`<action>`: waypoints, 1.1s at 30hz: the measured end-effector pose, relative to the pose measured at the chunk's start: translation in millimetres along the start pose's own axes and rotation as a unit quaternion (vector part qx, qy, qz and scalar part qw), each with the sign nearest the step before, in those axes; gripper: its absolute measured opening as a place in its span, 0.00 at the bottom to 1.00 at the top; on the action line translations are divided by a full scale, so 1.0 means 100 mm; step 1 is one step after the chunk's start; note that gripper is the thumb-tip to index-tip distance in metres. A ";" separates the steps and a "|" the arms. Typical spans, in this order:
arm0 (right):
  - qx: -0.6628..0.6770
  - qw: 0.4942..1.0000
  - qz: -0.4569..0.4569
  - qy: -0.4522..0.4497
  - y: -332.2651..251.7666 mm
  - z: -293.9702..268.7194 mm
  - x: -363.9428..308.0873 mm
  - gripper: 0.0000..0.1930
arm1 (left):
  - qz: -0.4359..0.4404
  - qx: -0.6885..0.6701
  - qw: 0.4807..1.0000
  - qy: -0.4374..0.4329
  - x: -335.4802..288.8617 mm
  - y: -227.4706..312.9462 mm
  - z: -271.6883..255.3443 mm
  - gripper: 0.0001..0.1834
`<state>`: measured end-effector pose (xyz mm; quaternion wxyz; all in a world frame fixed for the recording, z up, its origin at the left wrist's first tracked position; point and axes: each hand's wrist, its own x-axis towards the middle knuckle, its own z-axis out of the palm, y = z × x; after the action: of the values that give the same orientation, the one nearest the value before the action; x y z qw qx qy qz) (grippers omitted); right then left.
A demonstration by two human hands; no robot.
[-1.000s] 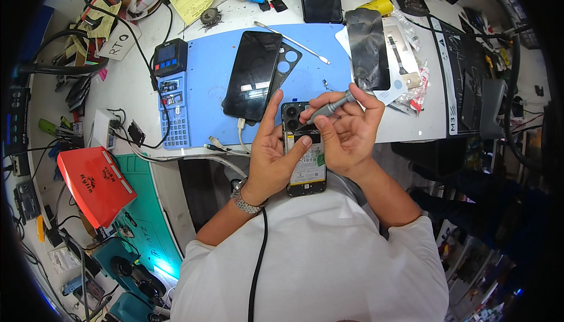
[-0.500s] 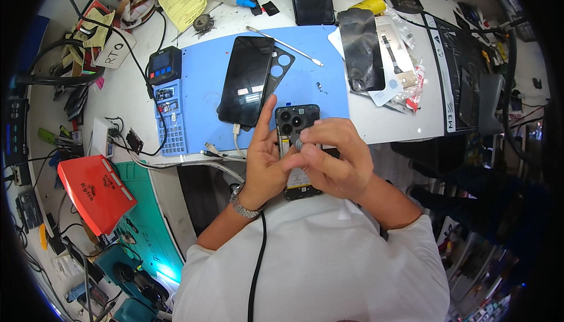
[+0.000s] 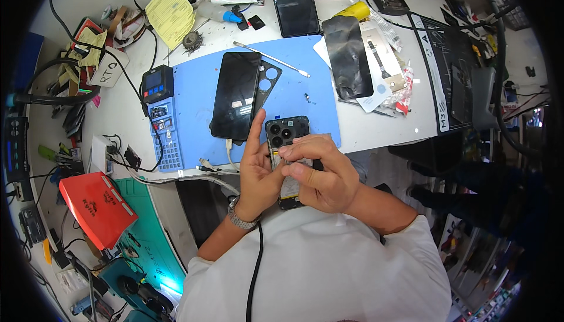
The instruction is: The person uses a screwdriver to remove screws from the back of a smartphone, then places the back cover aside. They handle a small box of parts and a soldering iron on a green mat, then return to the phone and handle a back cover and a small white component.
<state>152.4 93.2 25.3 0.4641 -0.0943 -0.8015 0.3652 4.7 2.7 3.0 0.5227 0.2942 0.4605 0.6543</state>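
An opened smartphone [image 3: 298, 124] with its back cover off is close to my body, its camera lenses at the far end and part of the battery showing below. My left hand [image 3: 258, 180] cradles it along the left side, index finger stretched up and thumb across the phone. Over the phone's middle, my right hand [image 3: 329, 175] has thumb and index finger pinched together. What they pinch is too small and covered to make out. Beyond the hands, a black smartphone [image 3: 236, 96] with a white cable plugged in rests on a loose back cover [image 3: 267, 84].
A blue mat [image 3: 188, 93] covers the middle of the white table, with a metal pry tool [image 3: 273, 59] across its far part. A small blue-black device [image 3: 157, 83] stands at left. Another phone [image 3: 292, 4] lies at the back, and a black sheet [image 3: 348, 57] at right.
My view has shifted, so the table sits lower and further left. My right fingertips have closed in by the left thumb; the small grey piece visible between them before is now mostly hidden.
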 end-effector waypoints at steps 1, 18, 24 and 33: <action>-0.005 1.000 -0.008 0.009 0.02 0.01 0.00 0.28 | 0.002 -0.002 1.000 -0.002 0.00 -0.02 -0.01 0.53; -0.008 0.975 0.092 0.203 0.73 -0.24 0.04 0.38 | -0.017 -0.024 1.000 0.011 0.01 0.00 0.07 0.51; -0.011 0.976 0.094 0.198 0.79 -0.25 0.03 0.39 | -0.015 -0.020 1.000 0.007 0.02 -0.01 0.05 0.50; 0.134 0.948 0.178 0.227 0.49 -0.21 0.09 0.39 | -0.003 -0.008 1.000 0.016 0.03 -0.03 0.06 0.52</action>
<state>155.5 143.1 4.2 0.5696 -0.2524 -0.5891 0.5146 9.9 7.3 2.6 0.5195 0.2777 0.4645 0.6612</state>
